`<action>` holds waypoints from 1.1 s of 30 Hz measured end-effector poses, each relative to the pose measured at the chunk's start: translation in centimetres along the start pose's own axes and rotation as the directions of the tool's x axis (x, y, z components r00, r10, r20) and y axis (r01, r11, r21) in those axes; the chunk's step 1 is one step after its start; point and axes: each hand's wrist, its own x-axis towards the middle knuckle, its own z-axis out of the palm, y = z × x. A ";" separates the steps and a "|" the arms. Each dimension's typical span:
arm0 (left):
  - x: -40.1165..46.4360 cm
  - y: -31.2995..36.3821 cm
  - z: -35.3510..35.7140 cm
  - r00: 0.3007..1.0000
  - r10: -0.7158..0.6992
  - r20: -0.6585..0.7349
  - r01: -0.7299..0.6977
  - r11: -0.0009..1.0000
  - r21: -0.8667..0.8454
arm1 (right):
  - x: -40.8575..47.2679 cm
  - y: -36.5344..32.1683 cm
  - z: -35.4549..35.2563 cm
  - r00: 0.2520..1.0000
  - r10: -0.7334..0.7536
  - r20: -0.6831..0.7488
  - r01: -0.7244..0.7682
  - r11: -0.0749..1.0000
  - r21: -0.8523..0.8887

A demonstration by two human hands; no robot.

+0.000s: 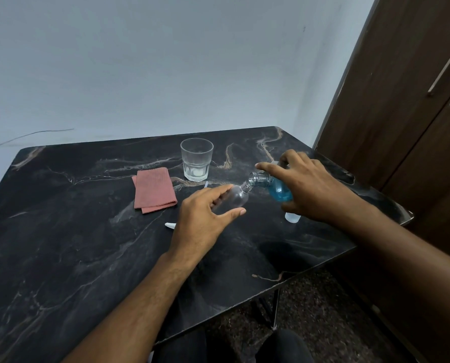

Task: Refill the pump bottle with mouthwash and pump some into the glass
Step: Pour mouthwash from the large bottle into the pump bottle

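My left hand (203, 218) grips a small clear pump bottle (234, 197), tilted with its open neck up to the right. My right hand (307, 184) holds a mouthwash bottle (276, 188) with blue liquid, tipped so its open mouth meets the small bottle's neck. An empty clear glass (196, 159) stands upright behind them. The white pump head (171, 225) lies on the table, mostly hidden by my left hand; a thin white tube end (206, 184) shows above that hand.
A folded pink cloth (154, 189) lies left of the glass on the black marble table (61, 231). A white cap (292, 217) sits under my right hand near the table's right edge. A brown cupboard door (407, 113) stands to the right.
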 end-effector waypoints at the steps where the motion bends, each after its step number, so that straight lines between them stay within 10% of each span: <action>1: 0.0 0.0 0.0 1.000 0.002 0.000 -0.002 1.000 0.000 | 0.0 0.0 0.0 1.000 -0.001 0.002 0.001 1.000 -0.002; 33: 0.0 0.2 -0.1 1.000 0.004 -0.008 -0.004 1.000 0.019 | 0.2 0.3 -0.1 0.999 -0.030 0.015 0.031 0.999 -0.027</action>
